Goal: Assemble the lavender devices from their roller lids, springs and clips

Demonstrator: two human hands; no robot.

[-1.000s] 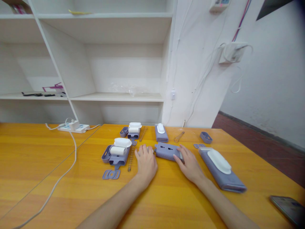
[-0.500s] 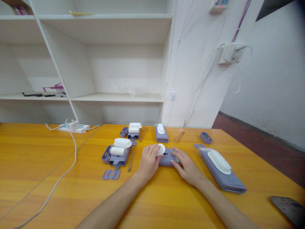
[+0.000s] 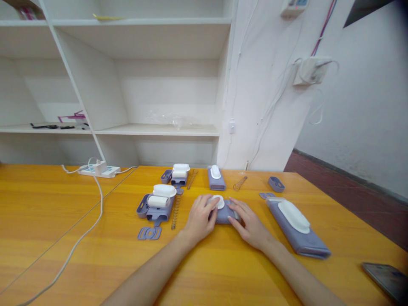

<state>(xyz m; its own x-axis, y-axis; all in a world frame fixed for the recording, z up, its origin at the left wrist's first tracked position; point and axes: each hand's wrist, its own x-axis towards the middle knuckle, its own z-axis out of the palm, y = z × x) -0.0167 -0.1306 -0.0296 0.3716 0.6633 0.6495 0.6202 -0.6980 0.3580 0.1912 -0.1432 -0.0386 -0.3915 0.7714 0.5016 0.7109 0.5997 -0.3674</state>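
Observation:
A lavender plastic case (image 3: 223, 213) lies flat on the orange table (image 3: 95, 246) between my two hands. My left hand (image 3: 200, 217) pinches a white oval piece (image 3: 218, 201) and presses it onto the top of the case. My right hand (image 3: 248, 221) grips the case's right end with curled fingers. Just left of my left hand lie a metal spring (image 3: 174, 211) and a half-built lavender case with white parts (image 3: 157, 203). To the right lies a larger lavender case with a white oval pad (image 3: 295, 226).
More lavender cases (image 3: 216, 178), a small tray (image 3: 276, 184) and a second spring (image 3: 239, 183) sit farther back. A white power strip (image 3: 98, 171) with a cable (image 3: 95, 204) lies at the left. A phone (image 3: 387, 278) rests at the table's right front corner. White shelves (image 3: 153, 127) stand behind.
The left hand picked up the white oval piece and brought it onto the lavender case. The case shifted a little toward me, and the right hand slid in along its right end.

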